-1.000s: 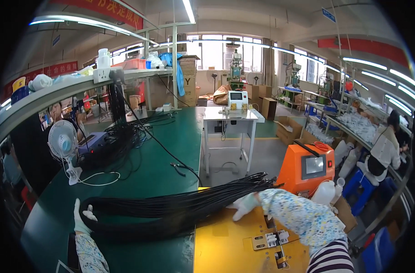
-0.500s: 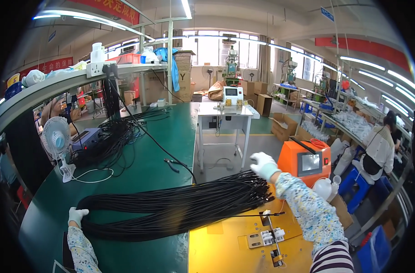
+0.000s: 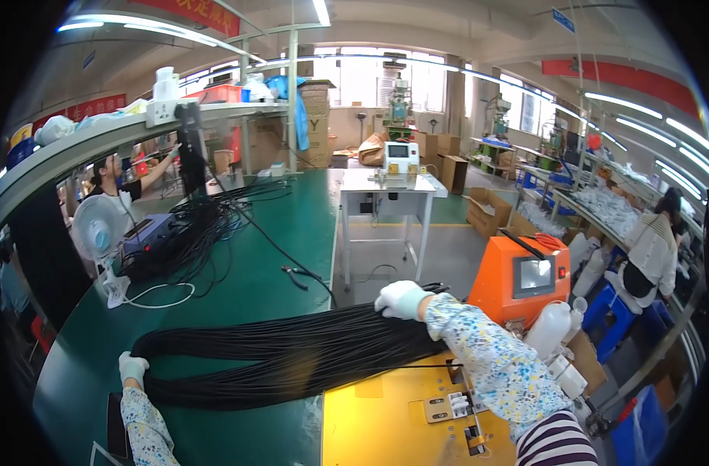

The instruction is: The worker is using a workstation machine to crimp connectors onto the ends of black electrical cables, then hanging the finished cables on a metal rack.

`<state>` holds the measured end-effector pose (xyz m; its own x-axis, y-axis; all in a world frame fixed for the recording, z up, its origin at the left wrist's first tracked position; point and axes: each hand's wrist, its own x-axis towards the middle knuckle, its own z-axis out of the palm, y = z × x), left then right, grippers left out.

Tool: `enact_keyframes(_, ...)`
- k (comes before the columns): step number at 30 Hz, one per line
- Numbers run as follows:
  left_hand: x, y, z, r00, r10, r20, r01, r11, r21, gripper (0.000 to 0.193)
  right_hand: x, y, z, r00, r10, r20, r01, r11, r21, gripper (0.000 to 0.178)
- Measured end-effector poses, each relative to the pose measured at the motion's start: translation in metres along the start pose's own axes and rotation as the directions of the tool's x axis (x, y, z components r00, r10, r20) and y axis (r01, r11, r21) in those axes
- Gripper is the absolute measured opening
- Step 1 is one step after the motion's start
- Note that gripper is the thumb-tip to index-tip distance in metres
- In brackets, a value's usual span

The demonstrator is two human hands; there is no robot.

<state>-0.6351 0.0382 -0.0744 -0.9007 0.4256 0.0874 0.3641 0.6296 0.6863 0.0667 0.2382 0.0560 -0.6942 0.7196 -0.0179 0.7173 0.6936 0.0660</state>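
A long bundle of black cables [image 3: 245,342] lies across the green table and the yellow work plate, bent into a loop at its left end. My left hand [image 3: 134,369], in a white glove, holds that looped end. My right hand [image 3: 401,300], also gloved, curls its fingers over the cables along the bundle's far edge, near the right end. My right sleeve hides most of the cable ends. One cable stretches separately toward a small metal and white fixture [image 3: 459,405] on the yellow work plate [image 3: 370,423].
An orange machine with a screen [image 3: 520,276] stands right of my right arm, white bottles [image 3: 551,330] beside it. Pliers [image 3: 295,277] lie on the green table [image 3: 292,225]. At the left are a white fan [image 3: 99,227] and tangled cables [image 3: 191,245]. People sit farther off.
My right hand has moved left and down from above the cable ends onto the bundle's far edge. My left hand stays at the loop. A person behind the fan now reaches up.
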Motion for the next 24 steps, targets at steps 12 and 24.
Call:
enact_keyframes(12,-0.085,0.236,0.276,0.633,0.645,0.428,-0.417,0.75,-0.514,0.029,0.045,-0.012,0.02,0.966,0.152,0.211,-0.116,0.978,-0.171,0.025)
enact_keyframes(24,-0.052,0.204,0.233,0.687,0.554,0.47,-0.499,0.83,-0.249,0.051,0.047,0.014,0.043,0.958,0.182,0.221,-0.158,0.98,-0.12,0.025)
